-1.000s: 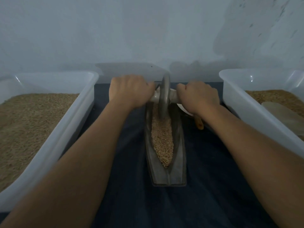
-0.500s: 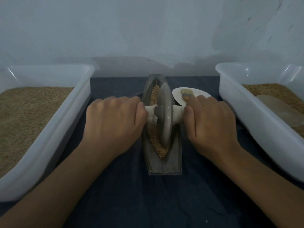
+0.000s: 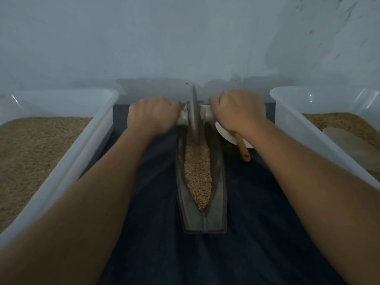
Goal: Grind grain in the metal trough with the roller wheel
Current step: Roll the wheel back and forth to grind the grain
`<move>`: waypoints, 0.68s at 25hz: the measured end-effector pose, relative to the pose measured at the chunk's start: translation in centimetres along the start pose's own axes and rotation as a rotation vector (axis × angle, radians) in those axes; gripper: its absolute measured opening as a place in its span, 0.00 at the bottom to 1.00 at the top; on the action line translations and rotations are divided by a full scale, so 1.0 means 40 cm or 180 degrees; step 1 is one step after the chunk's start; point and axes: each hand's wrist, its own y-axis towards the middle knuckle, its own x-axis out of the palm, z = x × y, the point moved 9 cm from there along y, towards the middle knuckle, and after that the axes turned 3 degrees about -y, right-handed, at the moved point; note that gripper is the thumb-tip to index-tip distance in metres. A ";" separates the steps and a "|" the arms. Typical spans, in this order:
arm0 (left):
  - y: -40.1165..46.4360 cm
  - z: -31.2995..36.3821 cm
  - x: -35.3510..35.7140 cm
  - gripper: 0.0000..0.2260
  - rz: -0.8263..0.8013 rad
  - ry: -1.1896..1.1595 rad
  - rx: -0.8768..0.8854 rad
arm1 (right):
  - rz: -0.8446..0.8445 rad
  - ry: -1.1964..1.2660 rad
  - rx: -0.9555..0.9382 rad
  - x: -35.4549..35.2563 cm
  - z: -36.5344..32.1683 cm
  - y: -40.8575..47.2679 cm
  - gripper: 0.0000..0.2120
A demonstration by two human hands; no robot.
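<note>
Both arms reach straight out, forearms nearly parallel. The left hand (image 3: 152,115) is curled knuckles-up round the pale axle handle at 9 o'clock of the roller wheel (image 3: 193,113); the right hand (image 3: 238,112) grips the matching handle at 3 o'clock. The wheel stands upright on edge at the far end of the metal trough (image 3: 202,202), which runs lengthwise between the arms on a dark cloth (image 3: 257,233). Grain (image 3: 197,173) fills its channel. At 4 o'clock of the right hand a white dish (image 3: 225,134) holds a brush with a tan handle (image 3: 243,153). Clear plastic tubs of grain flank the cloth, one left (image 3: 67,161), one right (image 3: 304,128).
</note>
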 end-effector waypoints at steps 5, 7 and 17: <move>-0.249 0.077 -0.083 0.09 0.0776 0.0569 0.0794 | 0.0469 -0.0196 -0.0169 -0.065 -0.025 -0.211 0.24; -0.338 0.071 -0.114 0.12 0.0717 0.0420 0.0862 | 0.0714 0.0060 -0.0434 -0.106 -0.038 -0.306 0.22; -0.178 0.055 -0.053 0.10 0.0376 0.0660 0.0699 | 0.0417 -0.0401 -0.0072 -0.048 -0.022 -0.156 0.25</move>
